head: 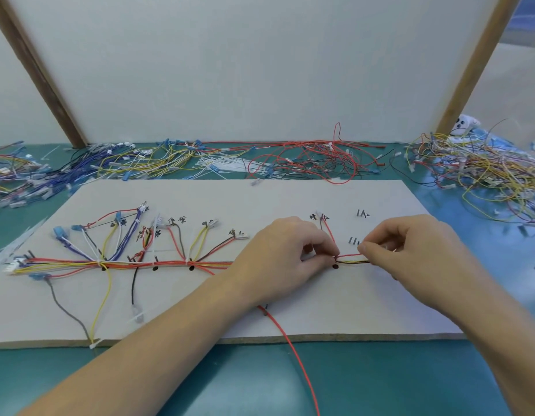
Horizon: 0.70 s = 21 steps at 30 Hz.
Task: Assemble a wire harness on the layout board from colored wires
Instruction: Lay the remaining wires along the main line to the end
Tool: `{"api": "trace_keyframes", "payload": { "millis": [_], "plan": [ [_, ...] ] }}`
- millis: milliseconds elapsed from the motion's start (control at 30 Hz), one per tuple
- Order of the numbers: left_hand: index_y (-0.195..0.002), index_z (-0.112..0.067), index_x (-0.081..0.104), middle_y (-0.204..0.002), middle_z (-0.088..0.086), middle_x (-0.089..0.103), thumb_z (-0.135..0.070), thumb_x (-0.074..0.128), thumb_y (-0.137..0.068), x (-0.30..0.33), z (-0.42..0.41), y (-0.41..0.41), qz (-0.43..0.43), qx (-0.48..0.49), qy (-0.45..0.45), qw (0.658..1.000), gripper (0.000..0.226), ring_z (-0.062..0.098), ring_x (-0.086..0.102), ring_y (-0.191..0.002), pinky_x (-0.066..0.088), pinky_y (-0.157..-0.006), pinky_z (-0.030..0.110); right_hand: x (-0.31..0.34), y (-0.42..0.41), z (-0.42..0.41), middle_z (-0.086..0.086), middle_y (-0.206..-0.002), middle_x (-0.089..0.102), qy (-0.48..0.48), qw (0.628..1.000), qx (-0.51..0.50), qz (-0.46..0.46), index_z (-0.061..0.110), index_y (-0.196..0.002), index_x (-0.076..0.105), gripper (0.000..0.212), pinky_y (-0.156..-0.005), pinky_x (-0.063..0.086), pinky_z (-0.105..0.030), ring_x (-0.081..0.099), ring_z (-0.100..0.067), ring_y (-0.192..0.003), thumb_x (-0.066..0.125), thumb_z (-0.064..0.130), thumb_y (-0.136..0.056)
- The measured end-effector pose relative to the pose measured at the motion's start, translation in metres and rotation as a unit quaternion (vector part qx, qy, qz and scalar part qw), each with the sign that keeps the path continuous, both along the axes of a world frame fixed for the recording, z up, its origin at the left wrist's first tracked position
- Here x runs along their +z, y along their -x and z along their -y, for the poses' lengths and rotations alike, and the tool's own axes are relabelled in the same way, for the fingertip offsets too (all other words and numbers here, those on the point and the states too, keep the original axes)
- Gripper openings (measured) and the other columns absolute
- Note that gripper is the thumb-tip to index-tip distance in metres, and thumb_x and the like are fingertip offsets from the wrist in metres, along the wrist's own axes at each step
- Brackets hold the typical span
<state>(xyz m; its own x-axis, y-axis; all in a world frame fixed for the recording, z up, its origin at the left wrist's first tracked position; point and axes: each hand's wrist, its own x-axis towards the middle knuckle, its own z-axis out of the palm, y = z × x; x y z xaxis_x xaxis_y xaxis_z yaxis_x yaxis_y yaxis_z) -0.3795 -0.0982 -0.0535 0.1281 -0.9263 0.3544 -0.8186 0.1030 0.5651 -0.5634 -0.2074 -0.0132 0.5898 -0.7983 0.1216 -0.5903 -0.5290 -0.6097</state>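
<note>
A pale layout board (260, 202) lies flat on the green table, with handwritten labels and black marks on it. A wire harness (146, 263) of red, yellow, orange and blue wires runs left to right across it, with branches fanning up to small connectors. My left hand (285, 253) pinches the bundle just above a black dot (335, 266). My right hand (410, 244) pinches the same strands a little further right, where red, yellow and black wires (351, 259) show between the two hands. A long red wire (296, 355) trails off the board's front edge toward me.
Loose wire piles lie along the table's back: blue and yellow (125, 163), white cable ties (227, 168), red and black (314, 160), and a mixed heap (476, 169) at the right. A white panel with wooden posts (467, 73) stands behind.
</note>
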Motion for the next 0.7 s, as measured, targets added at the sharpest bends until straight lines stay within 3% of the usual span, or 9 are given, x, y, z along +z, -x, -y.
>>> {"api": "trace_keyframes", "payload": {
  "millis": [133,267,333,433,700],
  "plan": [
    [-0.099,-0.032,0.080,-0.088,-0.013,0.074,-0.027,0.079,-0.087,0.001,0.001,0.000,-0.038,0.012,-0.010,0.999,0.013,0.007,0.061,-0.085,0.051,-0.080,0.035,0.002,-0.011,0.011,0.011,-0.056,0.065,-0.004,1.000,0.019,0.003,0.026,-0.067,0.073,0.018,-0.049,0.041,-0.020,0.057,0.003,-0.050,0.084,0.024,-0.081],
    [-0.098,-0.032,0.081,-0.090,-0.011,0.076,-0.028,0.080,-0.087,0.001,0.002,0.000,-0.061,0.012,-0.027,0.998,0.013,0.009,0.063,-0.086,0.051,-0.080,0.035,-0.001,-0.017,0.023,0.009,-0.061,0.069,-0.023,0.999,0.037,0.031,0.025,-0.068,0.074,0.018,-0.058,0.053,-0.031,0.058,-0.002,-0.050,0.087,0.020,-0.079],
    [-0.097,-0.032,0.081,-0.090,-0.011,0.076,-0.028,0.079,-0.087,0.001,0.003,0.001,-0.066,0.013,-0.031,0.997,0.012,0.010,0.063,-0.086,0.052,-0.079,0.035,-0.005,-0.019,0.027,0.011,-0.061,0.070,-0.020,0.998,0.049,0.044,0.025,-0.070,0.074,0.018,-0.058,0.050,-0.029,0.057,-0.001,-0.052,0.087,0.016,-0.078],
    [-0.098,-0.033,0.081,-0.091,-0.011,0.076,-0.028,0.079,-0.087,0.002,0.003,0.001,-0.063,0.015,-0.035,0.997,0.012,0.009,0.063,-0.087,0.052,-0.081,0.036,-0.012,-0.025,0.035,0.011,-0.062,0.071,-0.028,0.996,0.060,0.052,0.026,-0.071,0.075,0.021,-0.061,0.045,-0.025,0.058,-0.001,-0.053,0.083,0.010,-0.082],
    [-0.104,-0.041,0.077,-0.089,-0.019,0.067,-0.034,0.072,-0.093,0.001,0.003,0.004,0.000,0.008,-0.039,0.999,0.014,0.005,0.052,-0.093,0.048,-0.081,0.033,-0.012,-0.029,0.048,0.007,-0.065,0.074,-0.091,0.993,0.064,0.023,0.023,-0.076,0.078,0.025,-0.069,0.058,-0.032,0.064,-0.001,-0.057,0.073,0.004,-0.090]
  ]
}}
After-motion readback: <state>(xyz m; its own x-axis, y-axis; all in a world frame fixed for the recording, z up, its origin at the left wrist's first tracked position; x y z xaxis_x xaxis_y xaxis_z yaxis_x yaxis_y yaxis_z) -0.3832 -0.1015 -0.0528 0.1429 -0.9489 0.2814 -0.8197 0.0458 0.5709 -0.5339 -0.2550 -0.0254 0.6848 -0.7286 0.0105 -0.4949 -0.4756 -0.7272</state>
